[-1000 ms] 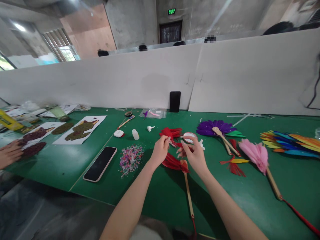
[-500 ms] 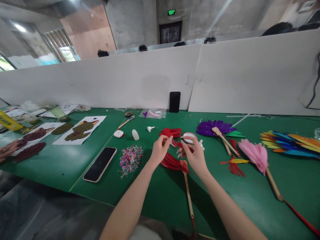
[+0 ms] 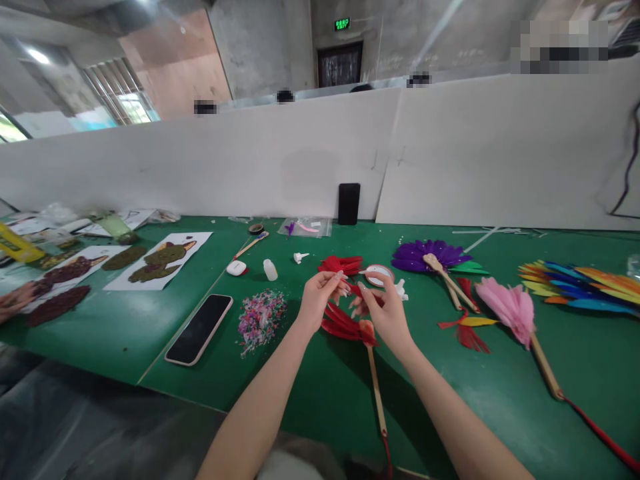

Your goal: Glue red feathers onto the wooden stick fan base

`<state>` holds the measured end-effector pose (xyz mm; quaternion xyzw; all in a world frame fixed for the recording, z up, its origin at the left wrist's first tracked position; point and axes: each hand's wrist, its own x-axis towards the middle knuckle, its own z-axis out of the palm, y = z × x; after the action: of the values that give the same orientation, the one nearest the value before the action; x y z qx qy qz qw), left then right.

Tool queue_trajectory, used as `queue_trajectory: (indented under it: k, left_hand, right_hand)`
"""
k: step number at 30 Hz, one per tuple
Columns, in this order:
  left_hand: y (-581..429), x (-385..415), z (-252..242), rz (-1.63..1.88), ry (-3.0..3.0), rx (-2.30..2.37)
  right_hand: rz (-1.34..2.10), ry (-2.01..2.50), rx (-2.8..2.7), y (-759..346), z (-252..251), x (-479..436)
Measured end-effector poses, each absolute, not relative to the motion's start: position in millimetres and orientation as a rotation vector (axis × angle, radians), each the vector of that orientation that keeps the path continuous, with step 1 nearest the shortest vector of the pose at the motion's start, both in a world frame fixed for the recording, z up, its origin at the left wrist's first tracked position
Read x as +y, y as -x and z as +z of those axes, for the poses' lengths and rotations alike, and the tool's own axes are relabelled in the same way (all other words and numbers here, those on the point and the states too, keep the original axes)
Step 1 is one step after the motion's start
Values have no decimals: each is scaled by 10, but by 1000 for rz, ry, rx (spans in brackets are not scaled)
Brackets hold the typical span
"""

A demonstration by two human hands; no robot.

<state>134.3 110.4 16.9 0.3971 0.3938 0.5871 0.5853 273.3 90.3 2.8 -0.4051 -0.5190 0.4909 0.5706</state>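
My left hand [image 3: 316, 300] and my right hand [image 3: 384, 312] are pinched close together over the table, with a small red feather [image 3: 355, 289] stretched between their fingertips. Below them lies a fan of red feathers [image 3: 343, 325] on a wooden handle [image 3: 377, 393], a red cord at its lower end. Just behind my fingers is a bunch of loose red feathers [image 3: 345, 264]. A white-and-reddish roll of tape [image 3: 374, 268] lies beyond my right hand, partly hidden by it. To the left sits a pile of coloured sequins or beads [image 3: 261, 320].
Left of the pile lies a phone [image 3: 200, 330]; a small white bottle [image 3: 271, 270] stands behind it. Purple [image 3: 415, 257], pink [image 3: 510, 308] and multicoloured feather pieces [image 3: 580, 287] lie to the right. Another person's hand [image 3: 17, 300] works at far left. A white partition [image 3: 200, 167] rises behind.
My fingertips have shifted slightly, and the red feather now spans the gap between both pinches more plainly. The things on the table stay where they were.
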Motion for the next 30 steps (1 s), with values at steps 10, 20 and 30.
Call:
queue_trajectory:
  k: [10, 20, 30]
  left_hand:
    - [-1387, 1066, 133, 1420, -1164, 1139]
    - [-1380, 992, 93, 1509, -1708, 1444]
    - [-1386, 936, 53, 1507, -2077, 1317]
  right_hand:
    - [1165, 933, -1180, -2660, 46, 865]
    - [1110, 957, -1220, -2618, 26, 808]
    - [1211, 859, -1097, -2628, 95, 838]
